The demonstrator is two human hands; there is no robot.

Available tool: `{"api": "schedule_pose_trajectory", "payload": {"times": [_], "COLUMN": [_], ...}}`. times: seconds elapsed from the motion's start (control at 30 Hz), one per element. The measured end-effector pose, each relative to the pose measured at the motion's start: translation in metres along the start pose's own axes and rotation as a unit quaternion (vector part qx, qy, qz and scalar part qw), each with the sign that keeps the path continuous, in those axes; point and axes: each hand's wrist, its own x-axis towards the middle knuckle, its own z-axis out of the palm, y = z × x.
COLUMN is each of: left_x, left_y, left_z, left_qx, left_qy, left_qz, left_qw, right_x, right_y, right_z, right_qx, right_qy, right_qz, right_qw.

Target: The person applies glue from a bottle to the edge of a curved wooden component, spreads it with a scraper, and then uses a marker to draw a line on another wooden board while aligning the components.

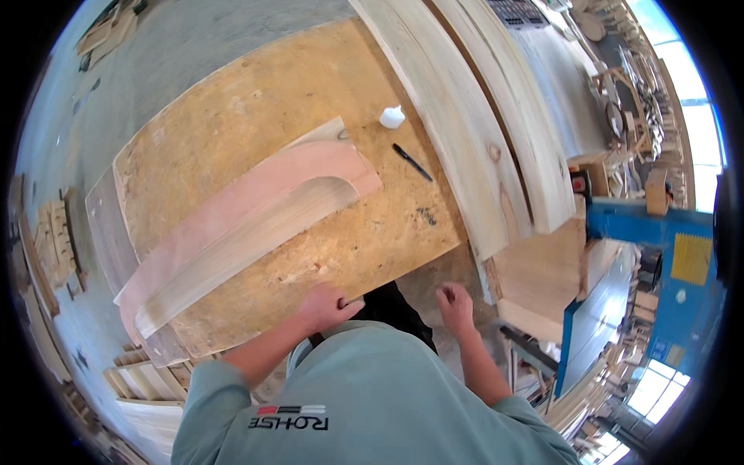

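Observation:
My left hand [329,307] is curled closed by the near edge of a worn yellow-brown worktable [225,108], with no object showing in it. Off the table's near right corner, my right hand [455,305] hangs in the air, its fingers curled in and nothing visible in them. Neither hand touches the pinkish curved template [232,198], which lies slantwise across the tabletop. Under it a pale wooden board [256,236] shows along its inner curve and at its far end. A black marker pen [412,162] and a small white object [392,117] lie to the right of the template.
Long thick planks [446,116] run along the table's right side. Farther right stand a blue machine frame [651,225] and a blue-edged panel [593,310]. Stacked wooden pieces [151,384] sit at the lower left, below the table.

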Motion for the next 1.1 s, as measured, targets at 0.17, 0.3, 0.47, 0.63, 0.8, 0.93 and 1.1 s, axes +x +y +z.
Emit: {"api": "schedule_pose_trajectory", "payload": {"times": [0.17,0.3,0.47,0.63,0.8,0.93,1.1], "left_x": [0.018,0.008,-0.029,-0.102,-0.162,-0.172,-0.179], "left_y": [0.02,0.008,-0.015,-0.053,-0.014,0.066,0.053], "left_z": [0.044,0.063,0.084,0.125,0.197,0.277,0.365], "left_qx": [0.006,0.022,0.108,0.191,0.261,0.433,0.308], "left_qy": [0.053,0.099,0.032,0.009,-0.192,-0.366,-0.558], "left_qz": [0.039,0.066,0.058,-0.021,0.038,0.161,0.145], "left_qw": [0.998,0.993,0.992,0.981,0.945,0.808,0.757], "right_x": [-0.241,-0.317,-0.353,-0.343,-0.36,-0.356,-0.364], "right_y": [0.202,0.144,0.186,0.215,0.226,0.133,0.028], "right_z": [0.105,0.143,0.204,0.216,0.176,0.109,0.068], "right_qx": [-0.167,-0.01,0.228,0.341,0.293,0.368,0.362], "right_qy": [-0.175,-0.11,0.008,0.101,0.052,0.002,-0.114], "right_qz": [0.069,0.357,0.448,0.383,0.257,0.127,-0.068], "right_qw": [0.968,0.928,0.864,0.852,0.919,0.921,0.923]}}
